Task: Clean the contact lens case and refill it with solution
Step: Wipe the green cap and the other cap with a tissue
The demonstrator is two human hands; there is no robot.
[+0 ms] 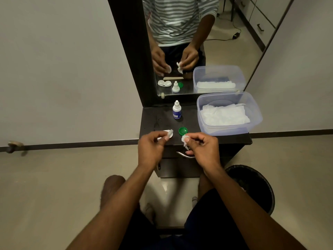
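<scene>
Pinching a small white cap (170,132) between thumb and fingers, the left hand (150,148) hovered over the near edge of the dark tabletop (158,116). Just beyond those fingers lay the white lens case (168,135), partly hidden by them. The right hand (204,148) gripped a crumpled bit of white tissue (184,140) in its curled fingers, close beside the left hand but apart from it. A green cap (183,131) lay on the tabletop just past the right fingers — between the two hands. Farther back stood the small solution bottle (177,110), upright and uncapped. Beyond and to the right of the right fingers sat a clear plastic tub (255,112) holding white tissues (225,115).
</scene>
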